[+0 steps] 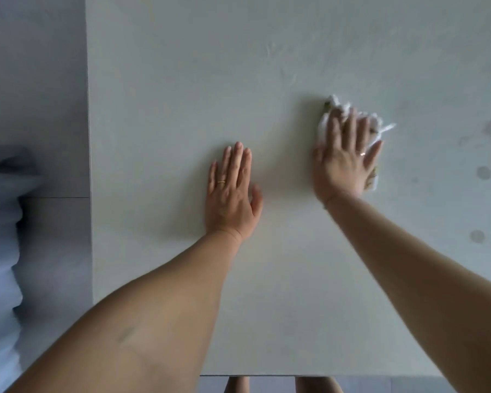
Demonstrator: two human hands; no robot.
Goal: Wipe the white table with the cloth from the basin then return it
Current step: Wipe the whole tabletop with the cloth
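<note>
Tabletop takes up most of your view: the broad, smooth white table [182, 80] runs from its left edge across to the right border of the frame, and its near edge shows at the bottom. Left of it lies a floor of large grey tiles [34, 80], and at the far left there is a pale, blurred heap of soft material [0, 251] that cannot be made out.

Both your bare forearms reach out over the table. Your left hand [231, 194] lies palm down on bare surface near the middle, fingers straight and close together, thumb out to the side, holding nothing. Your right hand [345, 160] is just to the right of it and a little farther out, slightly blurred, with its fingers straight and spread. It presses flat on the crumpled white cloth [341, 104] and is not curled round it.

The cloth sits under your right palm and fingers. It bunches out past the fingertips at the far side, and a small corner shows by the heel of the hand on the right.

Greyish round spots and smears [483, 173] mark the table to the right of the cloth, apart from it. A thin gold ring [221, 182] shows on your left hand and another ring [362, 154] on your right.
</note>
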